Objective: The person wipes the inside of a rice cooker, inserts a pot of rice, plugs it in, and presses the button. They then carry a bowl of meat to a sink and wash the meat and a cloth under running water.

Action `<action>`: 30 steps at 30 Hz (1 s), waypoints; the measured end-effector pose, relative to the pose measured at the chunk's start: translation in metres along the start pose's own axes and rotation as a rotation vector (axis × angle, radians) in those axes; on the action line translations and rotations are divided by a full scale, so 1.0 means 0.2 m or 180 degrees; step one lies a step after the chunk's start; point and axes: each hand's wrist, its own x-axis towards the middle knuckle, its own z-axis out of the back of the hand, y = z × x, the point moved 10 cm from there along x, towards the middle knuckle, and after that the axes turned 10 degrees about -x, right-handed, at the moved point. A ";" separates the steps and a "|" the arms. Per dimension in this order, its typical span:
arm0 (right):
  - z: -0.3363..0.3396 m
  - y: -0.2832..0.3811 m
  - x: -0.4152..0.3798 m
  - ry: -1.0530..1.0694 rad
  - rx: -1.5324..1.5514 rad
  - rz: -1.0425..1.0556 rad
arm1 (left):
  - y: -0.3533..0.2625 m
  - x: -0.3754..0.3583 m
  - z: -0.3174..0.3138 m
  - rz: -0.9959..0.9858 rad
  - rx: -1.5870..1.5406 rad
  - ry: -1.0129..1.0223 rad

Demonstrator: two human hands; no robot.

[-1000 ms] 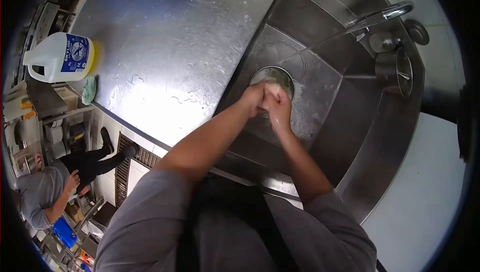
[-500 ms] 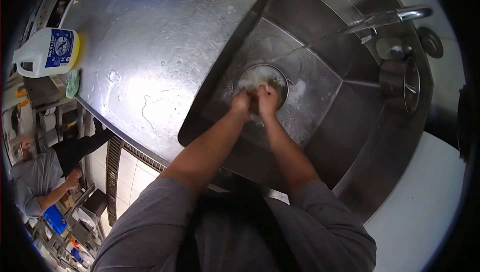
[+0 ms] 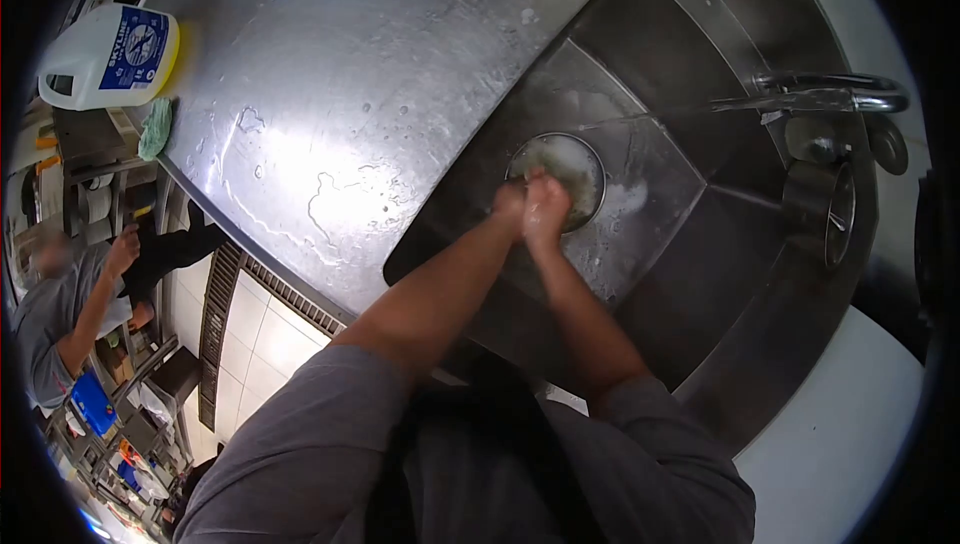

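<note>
My left hand [image 3: 509, 200] and my right hand [image 3: 545, 206] are closed and pressed together over the lower left part of a round metal bowl [image 3: 603, 184]. Cloudy, foamy water fills the bowl, which sits on the floor of the steel sink [image 3: 650, 244]. The fingers are partly blurred, and whatever they grip is hidden between them. From the tap [image 3: 880, 94] at the right, a stream of water runs leftward into the sink.
A white jug [image 3: 105, 59] with yellow liquid and a green cloth [image 3: 156, 130] stand at the left counter edge. A metal pot [image 3: 812, 206] and a glass jar [image 3: 815, 139] are beside the tap. Another person [image 3: 60, 314] is at the far left.
Both hands have drawn closer together and sit at the bowl's lower left edge. The view has shifted, so the sink and jug appear displaced. The other person's arm has risen.
</note>
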 end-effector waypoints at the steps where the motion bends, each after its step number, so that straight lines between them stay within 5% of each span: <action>1: 0.03 -0.19 0.08 0.0074 -0.0250 -0.0314 | -0.06 -0.11 0.04 0.0575 -0.1152 -0.0653; 2: 0.06 -0.39 0.18 0.0149 -0.0492 -0.0600 | -0.04 -0.20 0.06 0.1118 -0.2307 -0.1310; 3: 0.12 -0.29 0.23 -0.0357 -0.2207 0.1057 | -0.06 -0.10 0.02 0.0507 -0.1720 -0.0664; 6: 0.21 -0.62 0.26 -0.0109 -0.3360 0.0292 | -0.21 -0.24 0.03 0.0463 -0.2527 -0.0833; 9: 0.22 -0.18 0.19 -0.0120 -0.2160 0.0896 | -0.02 -0.10 0.00 0.0709 -0.2722 -0.0939; 12: 0.24 -0.09 0.03 0.0454 -0.0977 0.0078 | -0.13 -0.25 0.07 0.1017 -0.2396 -0.1144; 13: 0.22 -0.02 -0.04 0.0713 -0.0587 -0.0108 | -0.20 -0.20 0.06 0.0500 -0.1731 -0.0780; 15: 0.27 0.05 -0.03 0.0672 -0.1268 0.0116 | -0.30 -0.18 0.06 -0.0030 -0.1053 -0.0492; 17: 0.28 0.07 0.04 0.0585 -0.1955 0.0328 | -0.37 -0.24 0.20 -0.0458 -0.0353 -0.1358; 20: 0.14 -0.23 0.21 0.1047 -0.1820 -0.0260 | -0.47 -0.34 0.22 0.0164 -0.0615 -0.0963; 22: -0.07 -0.33 0.21 0.1165 -0.3115 0.2469 | -0.29 -0.12 0.18 -0.0782 -0.0280 -0.1989; 23: -0.06 -0.43 0.24 0.1307 -0.3100 0.1450 | -0.20 -0.04 0.13 -0.1188 -0.0009 -0.2519; 24: -0.08 -0.43 0.25 0.1319 -0.3113 0.1478 | -0.23 -0.07 0.18 -0.1195 -0.0033 -0.2541; 26: 0.02 -0.40 0.30 0.0942 -0.1724 0.1035 | -0.30 -0.05 0.07 -0.0760 -0.0047 -0.0745; 27: 0.03 -0.28 0.26 0.0912 -0.1777 0.1042 | -0.31 -0.05 0.08 -0.0791 -0.0078 -0.0704; 29: 0.00 0.27 0.09 0.0537 -0.0885 0.1100 | -0.09 0.01 0.04 0.0369 -0.2262 -0.0471; 30: -0.02 0.43 0.00 0.0534 -0.0910 0.1096 | 0.01 0.16 -0.02 -0.0282 -0.2568 -0.0397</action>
